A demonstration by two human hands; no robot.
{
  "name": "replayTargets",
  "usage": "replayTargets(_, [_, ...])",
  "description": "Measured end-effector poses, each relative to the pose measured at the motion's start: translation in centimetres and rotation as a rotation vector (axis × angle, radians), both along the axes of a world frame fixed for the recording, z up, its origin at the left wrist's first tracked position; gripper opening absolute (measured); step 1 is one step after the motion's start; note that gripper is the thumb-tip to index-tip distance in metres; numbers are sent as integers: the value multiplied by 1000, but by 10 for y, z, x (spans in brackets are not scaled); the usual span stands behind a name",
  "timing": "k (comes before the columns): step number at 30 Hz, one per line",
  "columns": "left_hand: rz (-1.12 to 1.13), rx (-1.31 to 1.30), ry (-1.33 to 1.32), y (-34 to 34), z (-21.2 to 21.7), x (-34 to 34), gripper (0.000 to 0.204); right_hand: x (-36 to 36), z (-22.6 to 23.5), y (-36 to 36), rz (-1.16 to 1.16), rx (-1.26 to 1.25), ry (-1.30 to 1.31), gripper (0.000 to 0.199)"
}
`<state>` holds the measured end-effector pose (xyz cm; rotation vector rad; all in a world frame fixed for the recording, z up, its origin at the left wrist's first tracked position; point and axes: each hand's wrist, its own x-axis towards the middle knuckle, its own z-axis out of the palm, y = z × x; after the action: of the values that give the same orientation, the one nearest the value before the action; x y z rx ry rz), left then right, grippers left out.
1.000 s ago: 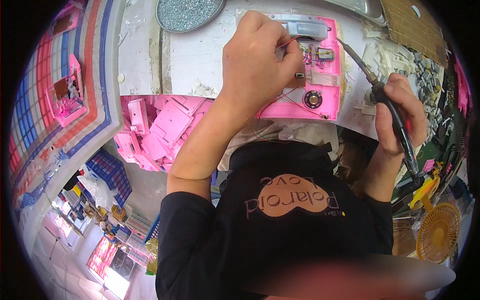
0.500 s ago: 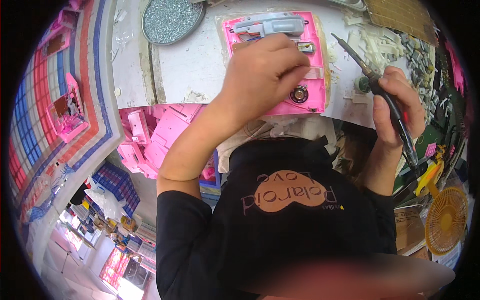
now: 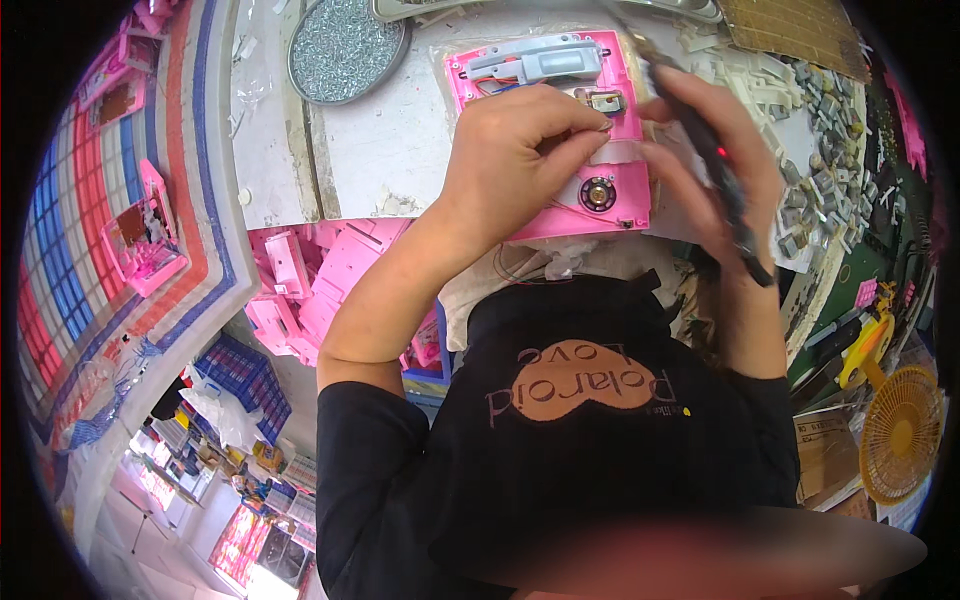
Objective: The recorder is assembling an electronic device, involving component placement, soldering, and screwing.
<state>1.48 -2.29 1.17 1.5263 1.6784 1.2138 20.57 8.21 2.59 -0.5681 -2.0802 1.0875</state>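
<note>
A pink plastic housing [image 3: 632, 212] lies on the white worktop, its inside facing up. It holds a grey-blue plastic unit [image 3: 560, 62] with wires, a small metal-topped component [image 3: 605, 101] and a round black speaker [image 3: 598, 194]. My left hand [image 3: 510, 160] is over the housing, thumb and fingertips pinched together; what they grip is too small to make out. My right hand [image 3: 735, 140] grips the dark handle of a soldering iron [image 3: 705, 115], its tip blurred and pointing away. The thumb of that hand is beside a translucent strip [image 3: 618, 152] on the housing.
A round tray of small screws [image 3: 345, 50] stands at the far left of the worktop. Several small metal and white plastic parts [image 3: 815, 170] are heaped at right, near a yellow fan [image 3: 900, 430]. Pink plastic pieces [image 3: 340, 265] are stacked below the bench edge at left.
My right hand has moved left with the soldering iron, from beside the housing to its right edge. My left hand stays pinched over the housing, shifted slightly.
</note>
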Motion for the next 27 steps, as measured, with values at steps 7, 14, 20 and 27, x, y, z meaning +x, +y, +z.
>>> replayTargets(7, [64, -91, -41, 0, 5, 1, 12, -23, -14, -8, 5, -95, -23, 59])
replayTargets(14, [65, -67, -64, -1, 3, 0, 11, -24, -14, -12, -27, -78, -11, 61])
replayTargets(20, [61, -167, -116, -3, 5, -1, 11, -21, -12, -14, -53, 36, -31, 58])
replayTargets(27, [-160, 85, 164, -4, -3, -9, 11, 14, -2, -14, -95, 46, 20, 43])
